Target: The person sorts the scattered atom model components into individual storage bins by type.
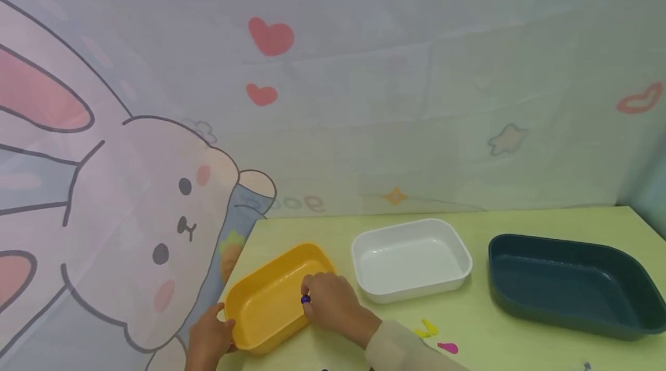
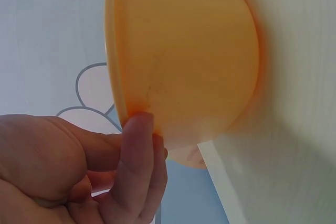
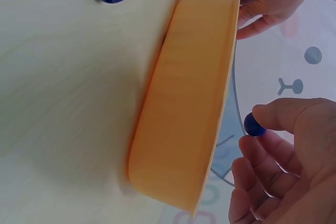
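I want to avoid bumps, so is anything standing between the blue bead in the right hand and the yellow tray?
Nothing visible does. The right hand pinches the blue bead higher than the open yellow tray, and the left hand grips the tray's end, off to the side.

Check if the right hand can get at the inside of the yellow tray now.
Likely yes: the right hand, pinching a blue bead, is by the yellow tray, which shows no lid, and the left hand grips only one end.
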A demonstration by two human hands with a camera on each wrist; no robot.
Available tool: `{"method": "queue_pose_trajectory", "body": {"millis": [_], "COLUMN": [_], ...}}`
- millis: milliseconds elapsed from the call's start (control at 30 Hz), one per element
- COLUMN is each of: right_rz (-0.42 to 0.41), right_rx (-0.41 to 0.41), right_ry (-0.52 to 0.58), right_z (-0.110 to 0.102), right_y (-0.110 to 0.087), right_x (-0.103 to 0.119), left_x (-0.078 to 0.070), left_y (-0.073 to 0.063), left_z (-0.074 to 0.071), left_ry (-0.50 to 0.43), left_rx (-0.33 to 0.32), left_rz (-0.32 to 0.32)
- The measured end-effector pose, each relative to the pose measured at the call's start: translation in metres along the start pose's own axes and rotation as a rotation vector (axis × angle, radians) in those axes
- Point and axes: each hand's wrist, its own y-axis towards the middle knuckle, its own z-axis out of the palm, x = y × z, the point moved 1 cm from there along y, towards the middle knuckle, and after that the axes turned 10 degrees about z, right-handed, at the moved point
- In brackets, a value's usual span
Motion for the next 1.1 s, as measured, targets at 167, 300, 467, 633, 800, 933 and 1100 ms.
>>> {"method": "queue_pose_trajectory", "body": {"millis": [167, 300, 467, 633, 800, 933, 1100], "right_rz": [0.007, 0.018, 0.035, 0.046, 0.036, 0.032, 0.017], "right_rx": [-0.04, -0.054, -0.063, -0.058, -0.055, -0.045, -0.032], "right_ry": [-0.021, -0.027, -0.025, -0.01, -0.008, -0.008, -0.022], "right_z": [-0.001, 0.0, 0.002, 0.003, 0.0, -0.002, -0.001], "right_y": [0.007, 0.01, 0.012, 0.014, 0.012, 0.007, -0.001], "right_x": [0.003, 0.004, 0.002, -0.001, -0.002, -0.004, -0.008], "left_x": [0.001, 0.001, 0.003, 0.003, 0.003, 0.002, 0.001], "left_y": [0.0, 0.0, 0.001, 0.002, 0.002, 0.002, 0.003], "left_z": [0.0, 0.002, 0.002, 0.001, -0.001, -0.001, -0.001], "left_ry": [-0.008, -0.061, -0.08, -0.104, -0.098, -0.093, -0.094], "left_rx": [0.0, 0.011, 0.012, 0.011, 0.023, 0.025, 0.027], "left_rz": [0.0, -0.037, -0.036, -0.029, -0.032, -0.034, -0.035]}}
